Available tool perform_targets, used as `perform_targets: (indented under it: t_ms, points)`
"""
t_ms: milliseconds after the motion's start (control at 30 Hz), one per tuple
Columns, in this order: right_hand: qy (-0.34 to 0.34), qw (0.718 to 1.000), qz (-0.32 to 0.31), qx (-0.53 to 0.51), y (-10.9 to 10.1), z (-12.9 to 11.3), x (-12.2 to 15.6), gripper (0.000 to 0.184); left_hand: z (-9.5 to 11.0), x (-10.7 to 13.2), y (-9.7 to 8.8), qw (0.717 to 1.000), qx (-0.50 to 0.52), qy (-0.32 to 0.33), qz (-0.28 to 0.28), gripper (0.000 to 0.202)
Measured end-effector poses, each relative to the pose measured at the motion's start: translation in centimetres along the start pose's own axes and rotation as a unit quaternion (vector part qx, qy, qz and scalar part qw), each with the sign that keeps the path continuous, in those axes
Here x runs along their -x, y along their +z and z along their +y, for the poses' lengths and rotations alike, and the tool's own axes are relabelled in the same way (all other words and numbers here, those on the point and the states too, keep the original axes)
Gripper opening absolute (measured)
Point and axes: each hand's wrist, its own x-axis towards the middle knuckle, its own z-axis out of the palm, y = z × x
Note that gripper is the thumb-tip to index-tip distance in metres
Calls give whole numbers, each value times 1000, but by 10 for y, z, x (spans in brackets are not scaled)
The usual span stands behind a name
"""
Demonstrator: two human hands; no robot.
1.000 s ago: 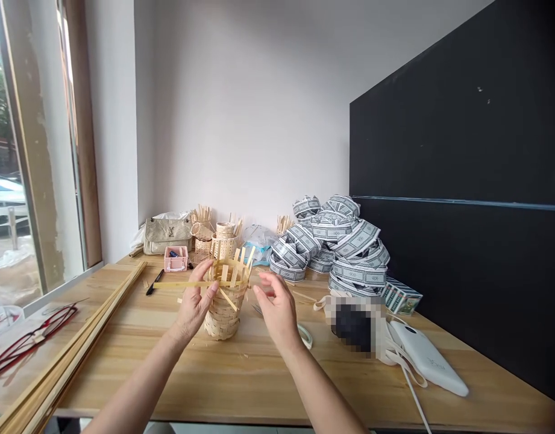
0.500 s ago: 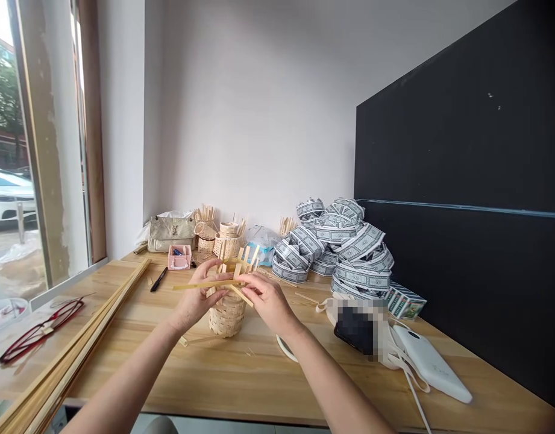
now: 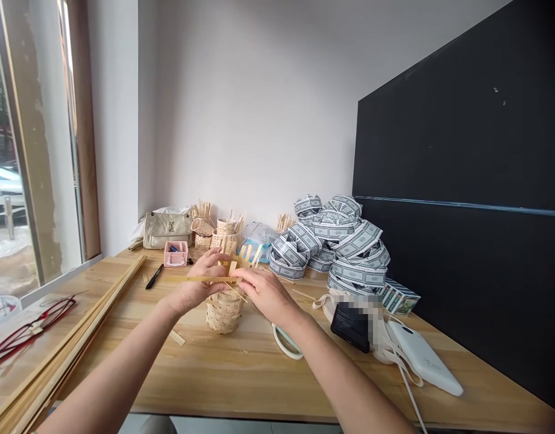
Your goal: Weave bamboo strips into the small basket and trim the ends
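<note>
Item: small half-woven bamboo basket [image 3: 223, 312], upright on the wooden table [image 3: 241, 374] directly before me, loose stakes rising from its rim. My left hand [image 3: 196, 283] curls round its upper left side, fingers closed on a long flat bamboo strip [image 3: 193, 278] lying level and pointing left; my right hand [image 3: 261, 291] pinches the same strip at the rim. Nearby: red glasses [image 3: 28, 328], black pen [image 3: 153, 276], pink box [image 3: 176, 254], white power bank [image 3: 424, 357].

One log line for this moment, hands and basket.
left hand: holds bamboo strip | right hand: on strip at half-woven basket | basket: upright on table
</note>
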Motion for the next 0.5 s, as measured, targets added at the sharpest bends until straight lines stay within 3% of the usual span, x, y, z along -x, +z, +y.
perform_targets:
  t_ms: [267,367,500]
  points:
    - [6,1000,0,-17,0,-1,-3,30,0,-4,-7,990,96,-90,-46,13]
    - [13,996,51,-68,0,-4,3,27,-8,-6,-7,996,47,-71,-28,11]
    - [111,982,127,-87,8,-10,17,18,-16,-5,-1,999,-32,-16,8,9]
